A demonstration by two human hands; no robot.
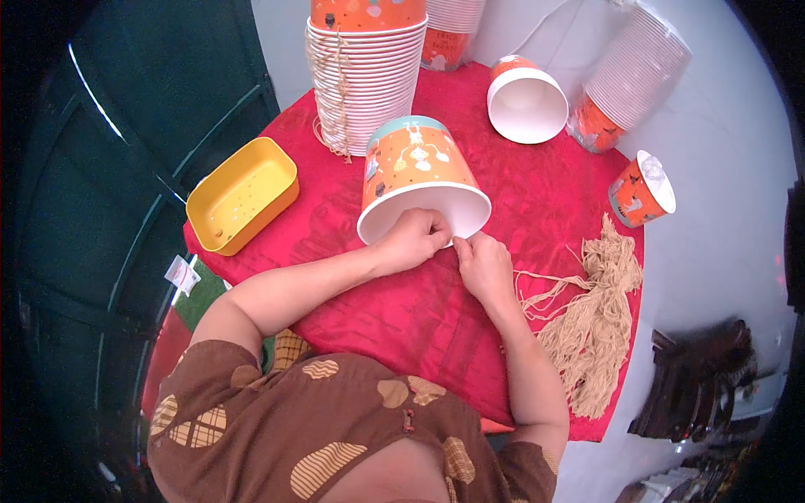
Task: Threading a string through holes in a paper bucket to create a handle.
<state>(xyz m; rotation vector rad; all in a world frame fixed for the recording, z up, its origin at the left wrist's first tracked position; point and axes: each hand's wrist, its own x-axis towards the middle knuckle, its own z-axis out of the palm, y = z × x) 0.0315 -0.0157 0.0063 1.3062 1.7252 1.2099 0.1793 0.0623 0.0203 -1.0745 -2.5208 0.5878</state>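
Observation:
An orange paper bucket (pixel 419 157) with a pale teal base band and Halloween-like drawings lies tilted on the red-covered table, its white mouth toward me. At the near rim, my left hand (pixel 412 241) reaches into the opening, fingers curled in a pinch; whatever is between them is too small to make out. Close beside it, my right hand (pixel 485 264) pinches the edge of the rim between thumb and finger. To the right of that hand lies a large bundle of tan yarn (pixel 604 310), with loose strands trailing toward my right wrist.
A tall stack of nested buckets (pixel 369 92), draped with tan strings, stands behind the bucket. A yellow tub (pixel 260 228) with small bits sits left. Far right are a tipped bucket (pixel 527 109), a plastic-wrapped stack (pixel 633 71) and a small orange cup (pixel 635 199) holding clear plastic.

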